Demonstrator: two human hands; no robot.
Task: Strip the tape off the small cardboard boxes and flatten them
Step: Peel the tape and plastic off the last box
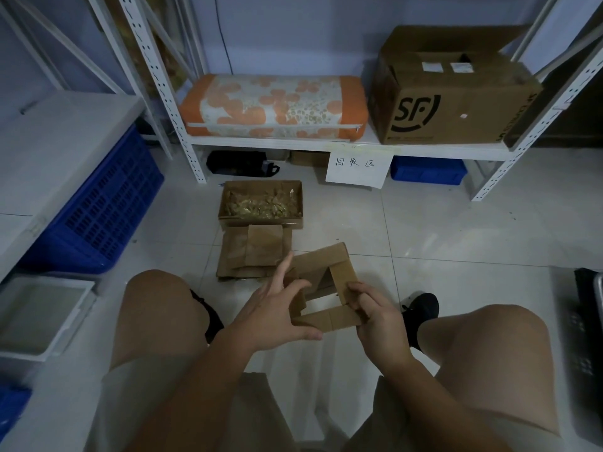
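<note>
Both knees frame the lower picture; between them I hold a small cardboard box (321, 288), opened into a hollow sleeve, at frame centre. Left hand (270, 316) spread, thumb under its near edge; right hand (375, 316) pinching its right corner. Flattened cardboard pieces (251, 252) and a tape-scrap tray (261, 203) lie just above.

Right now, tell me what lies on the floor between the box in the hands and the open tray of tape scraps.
In the head view, a stack of flattened cardboard lies between the held box and the scrap tray.
</note>
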